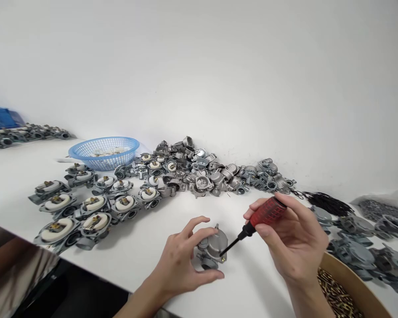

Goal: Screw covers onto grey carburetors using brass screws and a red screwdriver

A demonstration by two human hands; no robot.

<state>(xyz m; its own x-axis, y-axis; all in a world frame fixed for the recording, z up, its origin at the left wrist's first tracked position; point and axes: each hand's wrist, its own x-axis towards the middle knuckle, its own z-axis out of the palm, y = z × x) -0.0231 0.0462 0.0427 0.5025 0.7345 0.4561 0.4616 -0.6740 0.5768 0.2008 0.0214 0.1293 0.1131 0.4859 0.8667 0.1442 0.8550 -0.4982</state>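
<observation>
Near the table's front edge, left hand pinches a stiff, heavy-looking metal carburetor by its sides; right hand grips a screwdriver.

A blue basket sits on the white table behind rows of metal parts with white tops. A heap of grey castings lies beside them, and black rings lie farther right.

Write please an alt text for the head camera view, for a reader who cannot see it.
The right hand holds a red-handled screwdriver with its tip on a grey metal carburetor, which the left hand steadies on a white table. Behind lie rows and a heap of similar carburetors, a blue plastic basket, and at right a container of brass screws.
</observation>
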